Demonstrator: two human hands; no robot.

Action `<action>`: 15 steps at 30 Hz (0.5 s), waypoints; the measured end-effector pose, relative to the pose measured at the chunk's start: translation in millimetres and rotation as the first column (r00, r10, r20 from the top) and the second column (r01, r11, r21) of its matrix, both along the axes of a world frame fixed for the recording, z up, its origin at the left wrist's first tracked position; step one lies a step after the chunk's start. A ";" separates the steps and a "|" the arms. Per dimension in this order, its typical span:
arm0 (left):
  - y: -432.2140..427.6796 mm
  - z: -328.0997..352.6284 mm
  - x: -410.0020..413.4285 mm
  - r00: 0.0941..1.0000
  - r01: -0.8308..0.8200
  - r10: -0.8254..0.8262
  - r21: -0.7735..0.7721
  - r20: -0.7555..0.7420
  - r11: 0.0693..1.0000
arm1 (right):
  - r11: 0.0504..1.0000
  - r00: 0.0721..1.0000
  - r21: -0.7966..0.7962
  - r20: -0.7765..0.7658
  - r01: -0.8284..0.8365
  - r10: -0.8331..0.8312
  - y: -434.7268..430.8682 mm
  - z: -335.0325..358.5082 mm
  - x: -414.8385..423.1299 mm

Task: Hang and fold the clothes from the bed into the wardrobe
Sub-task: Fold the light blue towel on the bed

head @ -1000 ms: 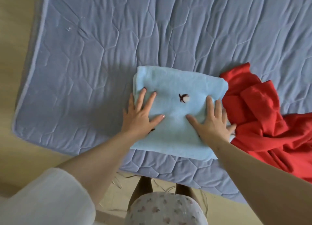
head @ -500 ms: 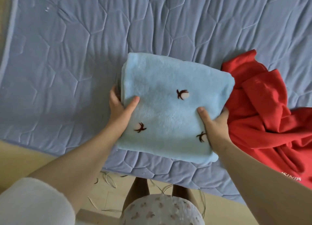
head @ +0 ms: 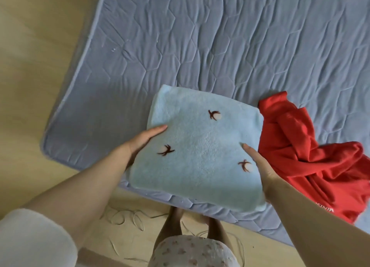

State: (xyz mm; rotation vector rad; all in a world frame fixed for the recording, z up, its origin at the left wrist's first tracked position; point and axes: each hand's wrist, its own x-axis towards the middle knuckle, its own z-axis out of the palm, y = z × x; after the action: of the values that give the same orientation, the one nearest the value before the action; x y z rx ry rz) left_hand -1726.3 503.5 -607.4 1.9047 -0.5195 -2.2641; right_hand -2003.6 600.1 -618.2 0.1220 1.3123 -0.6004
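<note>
A person stands at the near edge of a bed [head: 200, 46] covered in a blue-grey quilted sheet, holding a folded pale blue fleece [head: 196, 146] between both hands. The fleece is a thick, squarish bundle with small dark embroidered motifs. It sits over the bed's near edge, with its lower corner overhanging the wooden floor [head: 30, 86]. I cannot tell whether it touches the sheet.

The left hand [head: 140, 144] grips the left side, thumb lying flat on top and fingers tucked out of sight beneath. The right hand [head: 260, 166] grips the right side the same way, thumb on top and fingers hidden underneath. A crumpled red hoodie [head: 312, 156] lies on the bed just beside the fleece, not folded.

The fleece looks soft, plush and light. It is not fragile, and its nap should give a sure grip. It has no stiffness, so the middle is likely to sag and the folded layers may slide apart or fall open. It probably carries best as held now, clamped at opposite sides with fingers spread underneath, kept level on the way to the wardrobe, which is not in view.
</note>
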 end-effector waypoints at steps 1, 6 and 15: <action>-2.9 15.8 2.0 1.000 -0.022 0.022 -0.029 -0.004 0.999 | 0.999 1.000 -0.036 0.005 0.001 -0.001 -7.5 15.7 2.3; -35.1 113.8 15.1 0.989 -0.146 0.136 -0.180 -0.065 0.973 | 0.972 0.999 -0.236 0.030 -0.020 0.028 -57.2 110.4 8.7; -74.7 343.9 46.6 0.964 -0.264 0.232 -0.569 -0.130 0.779 | 0.737 0.994 -0.666 -0.058 -0.110 0.096 -148.3 332.2 36.0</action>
State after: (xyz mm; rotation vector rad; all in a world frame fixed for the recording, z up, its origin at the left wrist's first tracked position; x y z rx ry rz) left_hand -1679.7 428.7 -263.5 1.4897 -0.7914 -1.7094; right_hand -1967.6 451.8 -285.9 -0.5560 1.0400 -0.9483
